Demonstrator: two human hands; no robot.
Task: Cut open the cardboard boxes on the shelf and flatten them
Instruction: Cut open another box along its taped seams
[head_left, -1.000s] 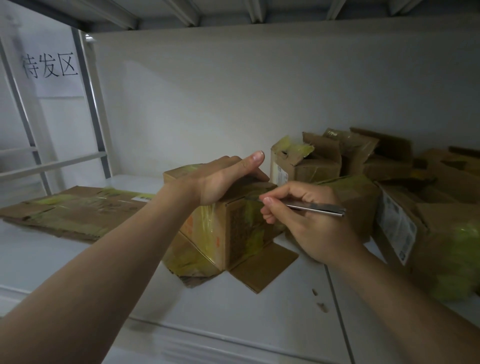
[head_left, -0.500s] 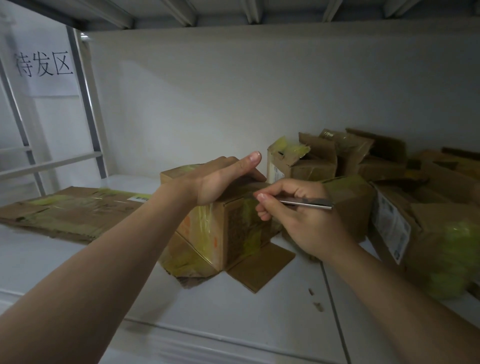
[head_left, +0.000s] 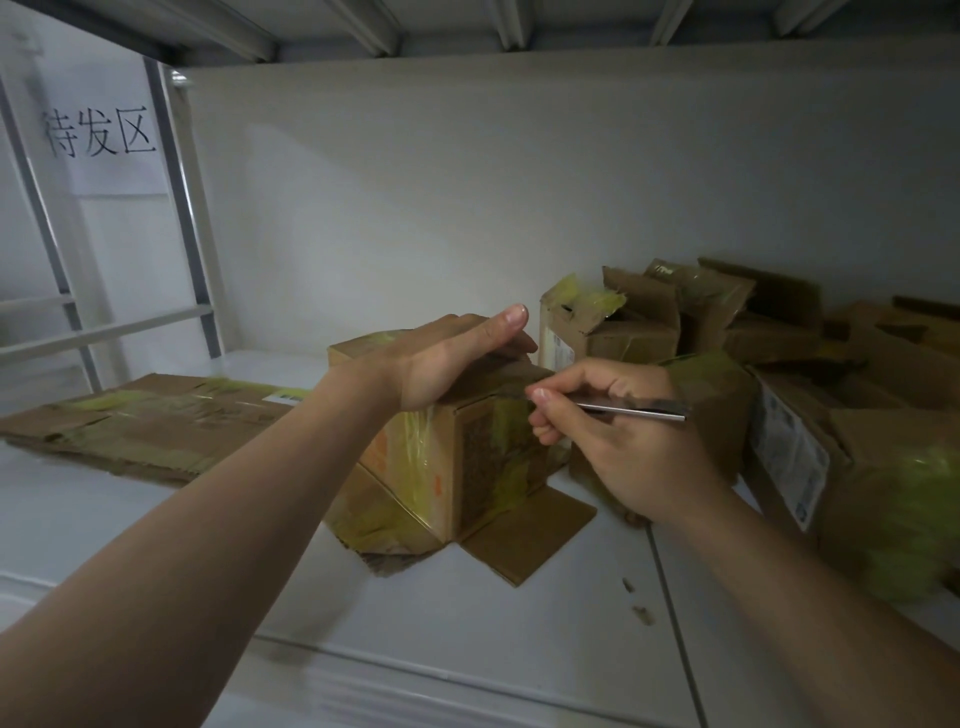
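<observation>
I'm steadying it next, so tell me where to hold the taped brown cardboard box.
Hold the taped brown cardboard box by its flat top, coming from above on the left, where the left hand rests. The box stands upright, and the slim metal cutter in the right hand works its top right edge, so fingers are clear of it.

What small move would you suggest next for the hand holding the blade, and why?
Probably draw the metal cutter along the taped top edge of the box: the right hand holds its tip there, and the left hand rests on top.
</observation>
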